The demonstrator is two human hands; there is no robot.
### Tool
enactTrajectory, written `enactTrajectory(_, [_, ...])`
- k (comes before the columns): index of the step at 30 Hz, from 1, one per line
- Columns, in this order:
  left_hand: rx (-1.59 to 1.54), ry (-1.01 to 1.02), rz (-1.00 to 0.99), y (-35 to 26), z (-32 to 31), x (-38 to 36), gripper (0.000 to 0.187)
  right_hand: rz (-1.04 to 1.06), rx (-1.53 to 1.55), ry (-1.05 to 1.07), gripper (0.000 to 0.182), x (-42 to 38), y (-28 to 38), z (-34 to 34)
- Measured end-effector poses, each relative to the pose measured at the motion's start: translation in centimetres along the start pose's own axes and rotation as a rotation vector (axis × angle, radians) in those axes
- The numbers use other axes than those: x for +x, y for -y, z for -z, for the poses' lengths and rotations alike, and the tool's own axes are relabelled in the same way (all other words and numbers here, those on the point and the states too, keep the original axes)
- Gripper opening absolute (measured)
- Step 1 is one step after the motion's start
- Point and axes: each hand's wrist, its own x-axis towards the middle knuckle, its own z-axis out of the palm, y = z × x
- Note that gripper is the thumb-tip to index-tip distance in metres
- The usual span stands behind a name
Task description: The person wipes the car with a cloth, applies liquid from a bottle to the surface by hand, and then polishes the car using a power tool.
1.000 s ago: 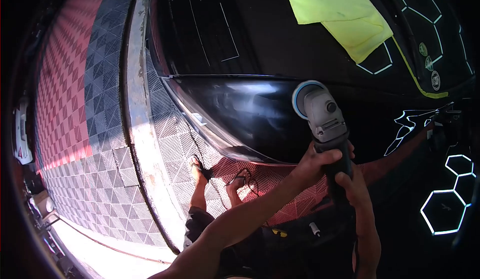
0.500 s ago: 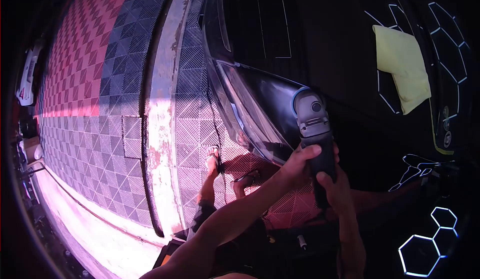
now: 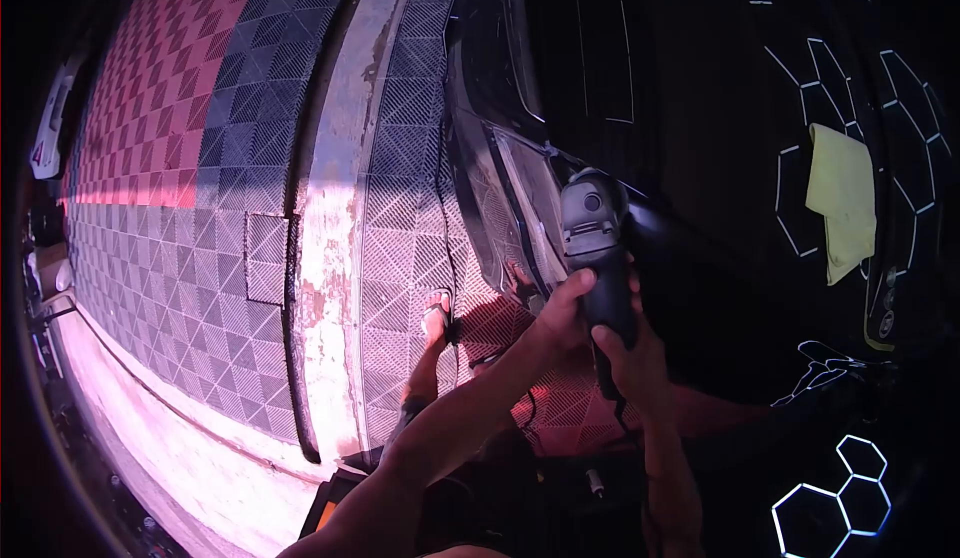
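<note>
A grey-and-black power polisher (image 3: 590, 220) rests with its head against the glossy black car body (image 3: 680, 268), beside the headlight (image 3: 530, 193). Its pad is mostly hidden beneath the head. My left hand (image 3: 562, 310) is wrapped around the front of the grip, thumb on top. Further back, my right hand (image 3: 632, 360) is closed on the same handle. A cord trails below the rear of the handle.
On the black panel to the right lies a folded yellow cloth (image 3: 842, 203). Bright hexagonal light reflections show in the paint. Ribbed floor tiles (image 3: 230, 328) in grey and red spread to the left, crossed by a worn pale strip (image 3: 328, 258). My foot (image 3: 437, 308) stands beside the car.
Both hands have moved the polisher left across the bodywork, closer to the headlight. The camera view has shifted, so the yellow cloth appears lower and further right.
</note>
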Motion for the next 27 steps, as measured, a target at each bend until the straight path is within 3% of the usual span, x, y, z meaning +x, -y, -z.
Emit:
enactTrajectory(4, [-0.032,0.014,-0.034,-2.2,1.6,-0.1,0.068,0.083,-0.074,-0.021,0.061,1.3,0.1,-2.4])
enactTrajectory(6, [-0.012,0.053,-0.079,-3.2,2.3,0.2,0.07,0.075,-0.027,0.0,0.073,2.2,1.2,-3.3])
enactTrajectory(9, [-0.047,0.046,-0.074,-4.0,3.1,0.3,0.072,0.088,-0.157,-0.024,0.073,2.6,1.9,-4.1])
enactTrajectory(19, [-0.112,0.068,0.058,-0.2,1.1,-2.9,0.07,-0.056,-0.154,0.003,0.065,-2.5,-0.7,-2.5])
enactTrajectory(27, [-0.048,0.049,0.01,-5.2,3.2,-0.4,0.073,0.0,-0.062,-0.041,0.07,1.9,1.5,-6.0])
